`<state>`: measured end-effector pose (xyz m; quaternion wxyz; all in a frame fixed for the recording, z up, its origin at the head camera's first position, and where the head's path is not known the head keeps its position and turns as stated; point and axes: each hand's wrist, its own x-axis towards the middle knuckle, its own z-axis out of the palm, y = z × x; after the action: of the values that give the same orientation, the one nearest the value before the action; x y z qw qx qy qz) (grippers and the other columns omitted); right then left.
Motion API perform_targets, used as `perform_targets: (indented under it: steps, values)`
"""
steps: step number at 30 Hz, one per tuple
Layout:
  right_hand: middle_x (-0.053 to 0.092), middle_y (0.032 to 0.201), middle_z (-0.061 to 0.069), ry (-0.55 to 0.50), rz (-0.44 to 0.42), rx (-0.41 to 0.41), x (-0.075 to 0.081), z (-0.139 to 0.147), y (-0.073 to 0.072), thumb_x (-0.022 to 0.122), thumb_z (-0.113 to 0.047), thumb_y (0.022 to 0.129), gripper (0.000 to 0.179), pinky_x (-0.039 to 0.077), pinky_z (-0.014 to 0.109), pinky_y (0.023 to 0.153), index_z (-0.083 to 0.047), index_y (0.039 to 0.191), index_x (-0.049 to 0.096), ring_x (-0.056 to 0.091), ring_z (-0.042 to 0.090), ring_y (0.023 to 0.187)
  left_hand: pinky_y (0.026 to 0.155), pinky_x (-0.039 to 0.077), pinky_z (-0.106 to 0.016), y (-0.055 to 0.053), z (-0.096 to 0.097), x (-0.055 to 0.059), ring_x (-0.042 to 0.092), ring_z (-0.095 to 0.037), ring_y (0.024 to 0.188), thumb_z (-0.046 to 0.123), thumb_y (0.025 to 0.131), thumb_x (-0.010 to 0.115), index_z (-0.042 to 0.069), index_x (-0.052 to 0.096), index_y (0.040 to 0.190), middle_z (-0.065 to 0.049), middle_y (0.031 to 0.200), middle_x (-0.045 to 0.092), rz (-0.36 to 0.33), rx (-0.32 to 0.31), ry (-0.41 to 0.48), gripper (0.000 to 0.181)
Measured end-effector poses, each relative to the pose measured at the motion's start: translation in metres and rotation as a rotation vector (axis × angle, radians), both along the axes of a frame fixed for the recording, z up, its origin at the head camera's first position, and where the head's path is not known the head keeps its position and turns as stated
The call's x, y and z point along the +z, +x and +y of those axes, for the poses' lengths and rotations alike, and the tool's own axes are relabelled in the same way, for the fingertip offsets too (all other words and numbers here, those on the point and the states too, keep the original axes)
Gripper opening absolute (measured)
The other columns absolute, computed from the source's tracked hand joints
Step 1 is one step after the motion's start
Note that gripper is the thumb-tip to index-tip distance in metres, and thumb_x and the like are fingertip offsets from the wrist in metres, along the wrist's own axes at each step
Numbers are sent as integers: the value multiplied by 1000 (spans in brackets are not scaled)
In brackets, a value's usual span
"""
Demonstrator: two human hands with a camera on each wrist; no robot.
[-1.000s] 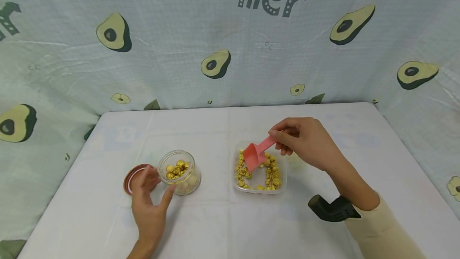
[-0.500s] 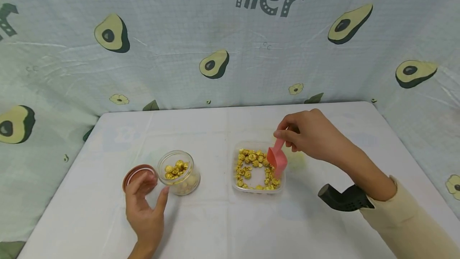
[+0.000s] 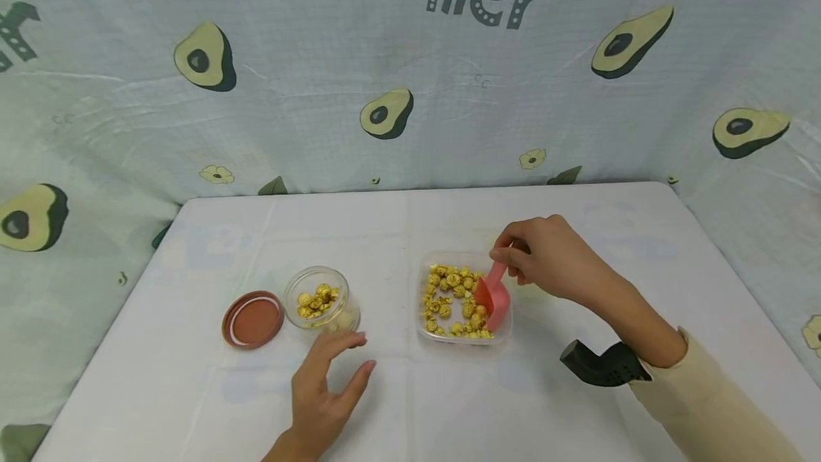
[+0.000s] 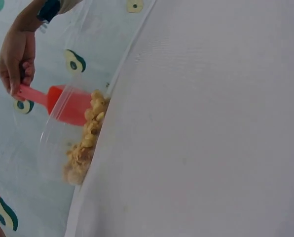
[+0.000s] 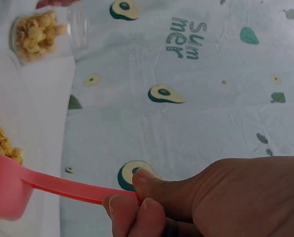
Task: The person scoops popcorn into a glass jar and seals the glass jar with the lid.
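Pink plastic scoop (image 3: 499, 305) pinched by right hand (image 3: 548, 255) in clear square tub (image 3: 465, 340), mid-frame; golden popcorn (image 3: 445, 310) remains. Left hand (image 3: 323, 399) relaxed, empty. Round glass jar (image 3: 345, 314), left-centre, part-filled, unlidded.

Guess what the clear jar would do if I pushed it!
The clear jar stands upright and looks broad, so a gentle push would probably slide it. It might roll on its round sides if tipped, and with the lid off, popcorn would likely spill.

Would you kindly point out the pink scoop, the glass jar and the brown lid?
Pink scoop (image 3: 497, 297): head view, on its bowl.
Glass jar (image 3: 348, 315): head view, on its wall.
Brown lid (image 3: 254, 320): head view, on its middle.
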<state>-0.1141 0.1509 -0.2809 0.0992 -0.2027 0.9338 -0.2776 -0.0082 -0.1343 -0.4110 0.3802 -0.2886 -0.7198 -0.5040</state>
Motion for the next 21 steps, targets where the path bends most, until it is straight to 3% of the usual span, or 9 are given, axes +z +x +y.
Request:
perform_targets:
  steps: [4,7,12,16,21]
  values:
    - [59,62,-2,-43,-9,-20,-5,10,2,64,-16,93,11,51,30,56,-5,92,68,57,13,57,89,47,-23,-8,11,-6,57,-22,104,8,82,76,2,57,125,-10,117,61,-280,-44,-115,47]
    - [58,62,-3,-70,-11,-29,-9,17,4,63,-15,93,11,51,30,56,-6,93,68,58,12,57,93,48,-29,-20,21,-10,53,-22,117,7,81,76,10,51,136,-6,131,55,-414,-63,-158,61]
    - [59,62,-4,-101,6,-46,-16,24,7,64,-18,93,12,51,29,56,-8,95,69,58,12,58,100,45,-37,-38,34,-18,41,-21,132,9,86,72,15,45,143,-5,144,44,-505,-138,-110,64]
    - [60,64,-5,-138,0,-55,-20,30,11,64,-20,94,15,49,28,56,-9,101,70,58,12,60,100,45,-43,-41,40,-25,36,-22,135,6,85,72,10,45,142,-11,148,39,-539,-167,-89,63]
    - [62,68,-4,-193,9,-66,-29,39,14,64,-23,94,18,50,28,56,-10,106,69,59,13,62,98,46,-46,-34,45,-8,37,-33,134,-1,83,71,-2,46,138,-20,147,38,-557,-175,-92,61]
